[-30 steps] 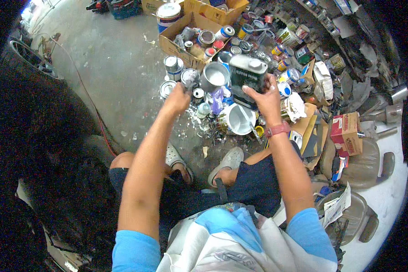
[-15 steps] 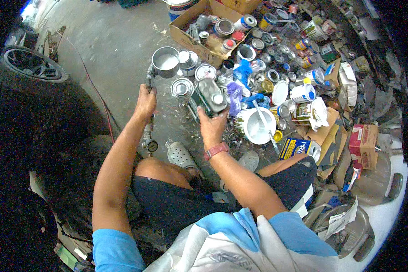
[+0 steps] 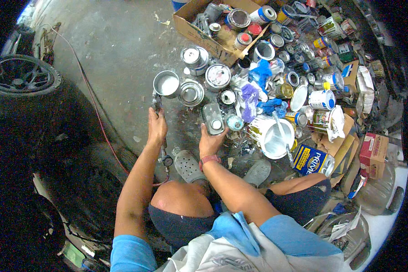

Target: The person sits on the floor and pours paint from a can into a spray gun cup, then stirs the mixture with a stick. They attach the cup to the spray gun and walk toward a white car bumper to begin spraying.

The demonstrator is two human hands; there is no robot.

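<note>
Over the floor (image 3: 127, 50), left fingers (image 3: 153, 117) grip one spray gun (image 3: 160, 93), right fingers (image 3: 204, 134) one tin (image 3: 211, 114).

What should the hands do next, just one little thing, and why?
Maybe the right hand should stand the rectangular can steadily and let go. It's gripping that can while the left hand holds the spray gun, whose open cup looks pale inside. A free hand could help keep the cup level.
</note>
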